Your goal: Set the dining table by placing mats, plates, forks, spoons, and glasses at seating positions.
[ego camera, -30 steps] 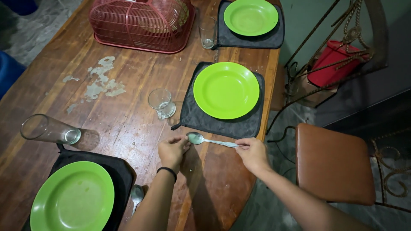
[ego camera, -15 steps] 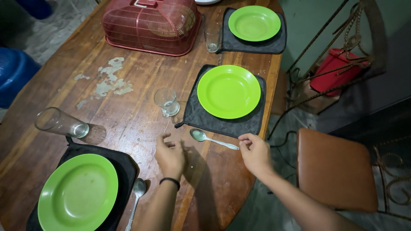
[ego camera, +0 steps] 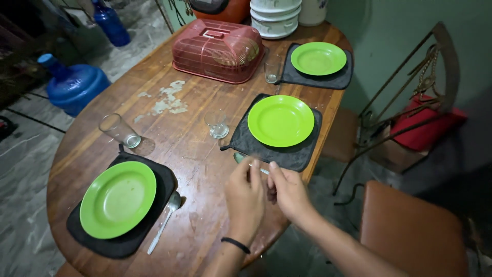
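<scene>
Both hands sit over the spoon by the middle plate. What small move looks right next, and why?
Probably lift both hands clear. The spoon already lies on the table along the near edge of the mat, beside the middle plate, much as the other spoon lies beside its plate. The left hand and right hand cover its handle; whether they grip it is unclear.

Bare wood (ego camera: 205,169) left of hands; dark placemat (ego camera: 287,154) blocks ahead.
</scene>
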